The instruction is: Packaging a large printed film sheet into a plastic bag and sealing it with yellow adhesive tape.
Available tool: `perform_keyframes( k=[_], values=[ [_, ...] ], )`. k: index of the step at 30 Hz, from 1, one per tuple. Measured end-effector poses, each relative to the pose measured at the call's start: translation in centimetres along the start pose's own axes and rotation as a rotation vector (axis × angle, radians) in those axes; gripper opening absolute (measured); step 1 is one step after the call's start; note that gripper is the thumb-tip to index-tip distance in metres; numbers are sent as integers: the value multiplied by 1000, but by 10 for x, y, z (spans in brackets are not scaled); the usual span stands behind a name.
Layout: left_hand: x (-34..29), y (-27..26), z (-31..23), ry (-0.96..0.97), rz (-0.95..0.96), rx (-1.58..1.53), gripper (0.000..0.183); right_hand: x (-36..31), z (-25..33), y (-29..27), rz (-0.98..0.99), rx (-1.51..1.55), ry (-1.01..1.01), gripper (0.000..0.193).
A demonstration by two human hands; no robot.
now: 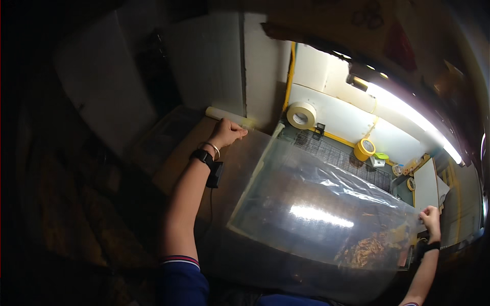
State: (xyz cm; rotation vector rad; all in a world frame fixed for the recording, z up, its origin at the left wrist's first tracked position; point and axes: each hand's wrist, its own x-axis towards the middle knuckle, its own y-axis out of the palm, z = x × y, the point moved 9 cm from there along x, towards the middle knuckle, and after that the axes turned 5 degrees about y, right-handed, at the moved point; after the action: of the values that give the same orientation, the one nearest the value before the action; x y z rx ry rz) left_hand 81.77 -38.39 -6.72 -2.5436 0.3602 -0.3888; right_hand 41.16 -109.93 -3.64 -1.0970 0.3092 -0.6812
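Observation:
A wide sheet of clear plastic film (pixel 301 183) stretches between my two hands over a work surface, shining where the lamp reflects in it. My left hand (pixel 228 133), at the far left, pinches the film's edge beside a pale roll or tube (pixel 224 116). At the right, my right hand (pixel 431 220) is closed on the film's other end. Through the film, near its right front, shows a heap of yellowish-brown strips or scraps (pixel 365 251); I cannot make out what they are.
At the back stand a large cream tape roll (pixel 301 116) and a yellow tape roll (pixel 364 149), with a small green-and-white item (pixel 379 159) beside it. A dark grid-lined mat (pixel 337 160) lies behind the film. A bright tube lamp (pixel 413 117) hangs over the right side.

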Motion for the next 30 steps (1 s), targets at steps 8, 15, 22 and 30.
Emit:
perform_keyframes(
  k=[8, 15, 22, 30],
  values=[
    [52, 82, 29, -203, -108, -131, 20, 95, -36, 99, -155, 358, 256, 7],
    [87, 111, 82, -312, -275, -229, 21, 104, 21, 146, -163, 328, 94, 46],
    [21, 118, 33, -128, -122, -162, 69, -80, 67, 148, 168, 234, -228, 38],
    [-246, 67, 134, -932, -12, -97, 86, -299, -159, 205, -223, 975, 1101, 60]
  ],
)
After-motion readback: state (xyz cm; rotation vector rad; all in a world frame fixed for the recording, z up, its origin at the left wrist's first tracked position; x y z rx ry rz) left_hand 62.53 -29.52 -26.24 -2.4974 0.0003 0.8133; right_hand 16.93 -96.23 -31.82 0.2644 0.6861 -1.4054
